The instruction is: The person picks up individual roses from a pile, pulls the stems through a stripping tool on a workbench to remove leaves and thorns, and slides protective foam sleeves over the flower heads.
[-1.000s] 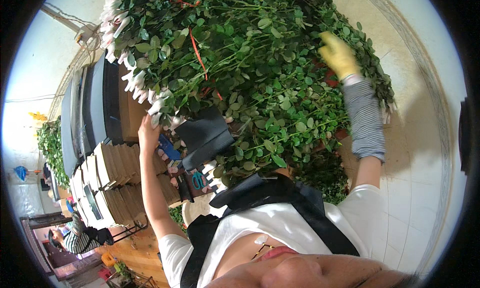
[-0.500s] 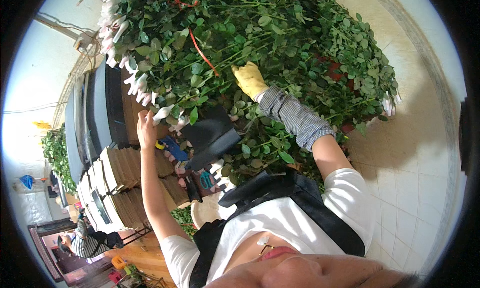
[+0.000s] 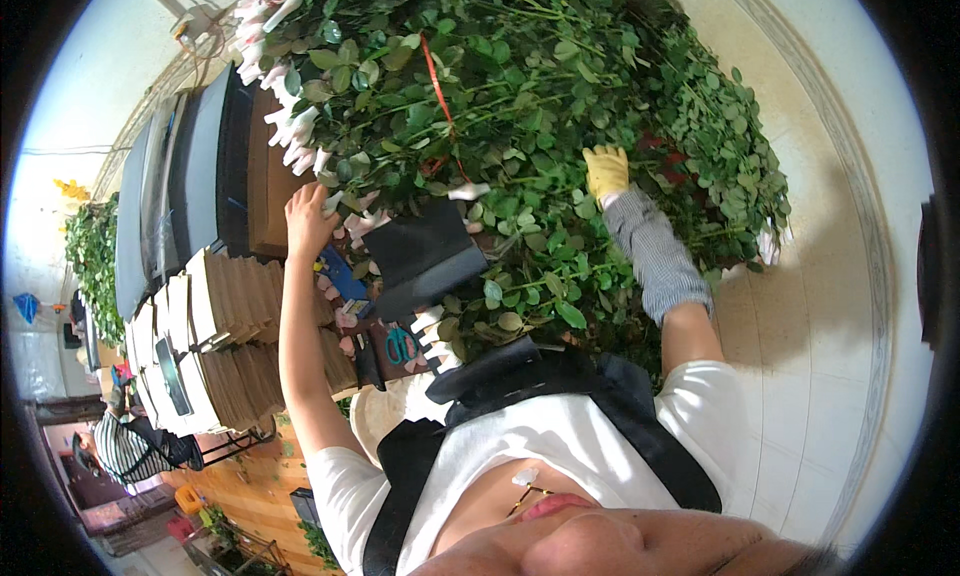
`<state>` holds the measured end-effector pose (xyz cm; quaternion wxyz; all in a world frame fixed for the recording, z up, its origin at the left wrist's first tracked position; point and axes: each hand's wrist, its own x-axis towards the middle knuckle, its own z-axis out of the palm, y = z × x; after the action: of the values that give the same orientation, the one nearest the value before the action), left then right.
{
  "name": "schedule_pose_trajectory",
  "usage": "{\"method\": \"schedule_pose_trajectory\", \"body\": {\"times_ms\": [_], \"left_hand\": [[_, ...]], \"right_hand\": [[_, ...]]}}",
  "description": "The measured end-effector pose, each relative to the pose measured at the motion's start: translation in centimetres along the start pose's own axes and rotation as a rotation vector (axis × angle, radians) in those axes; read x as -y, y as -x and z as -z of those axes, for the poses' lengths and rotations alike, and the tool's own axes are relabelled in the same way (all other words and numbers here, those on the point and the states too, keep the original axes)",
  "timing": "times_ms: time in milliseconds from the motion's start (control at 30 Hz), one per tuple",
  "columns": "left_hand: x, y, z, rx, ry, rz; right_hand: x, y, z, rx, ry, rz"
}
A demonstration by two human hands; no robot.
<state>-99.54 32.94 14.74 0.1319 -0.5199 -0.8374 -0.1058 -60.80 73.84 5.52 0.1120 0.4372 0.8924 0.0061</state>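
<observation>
A large heap of leafy green roses (image 3: 520,106) lies before me, many buds wrapped in pale sleeves (image 3: 293,136) along its left edge. My left hand (image 3: 308,221) is bare, its fingers bent and closed at a pale-sleeved rose bud (image 3: 333,203) by the heap's lower left corner. My right hand (image 3: 606,171), in a yellow glove and checked oversleeve, is closed low over the stems toward the right. A single white-sleeved bud (image 3: 468,191) lies between the hands, apparently on the rose stem my right hand grips; leaves partly hide that stem.
A black sheet (image 3: 425,256) stands below the heap. Beside it are a blue tool (image 3: 343,281), teal-handled scissors (image 3: 401,346) and scattered pink petals. Stacked cardboard (image 3: 225,336) and dark grey panels (image 3: 185,186) stand to the left. Farther back is a person in stripes (image 3: 125,446).
My right hand has moved right across the stems, and a white-sleeved bud has shifted right, away from my left hand. My left hand has moved slightly up and right in the view, which has shifted.
</observation>
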Motion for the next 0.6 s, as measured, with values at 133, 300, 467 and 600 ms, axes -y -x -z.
{"method": "schedule_pose_trajectory", "body": {"times_ms": [133, 300, 467, 600], "left_hand": [[-2.2, -0.3, 3.7, -0.092, -0.147, 0.026], [-4.0, -3.1, 8.5, -0.042, -0.014, 0.077], [-2.8, -3.5, 7.0, 0.151, 0.211, 0.105], [1.7, -1.5, 4.9, 0.316, 0.830, 0.403]], "right_hand": [[7.2, 3.0, 5.4, -0.449, -0.559, 0.488], [14.3, -0.2, 9.3, -0.913, -0.402, 0.602], [16.1, -5.6, 7.6, -0.935, -0.347, 0.535], [14.3, -1.7, 10.9, -0.811, -0.383, 0.519]]}}
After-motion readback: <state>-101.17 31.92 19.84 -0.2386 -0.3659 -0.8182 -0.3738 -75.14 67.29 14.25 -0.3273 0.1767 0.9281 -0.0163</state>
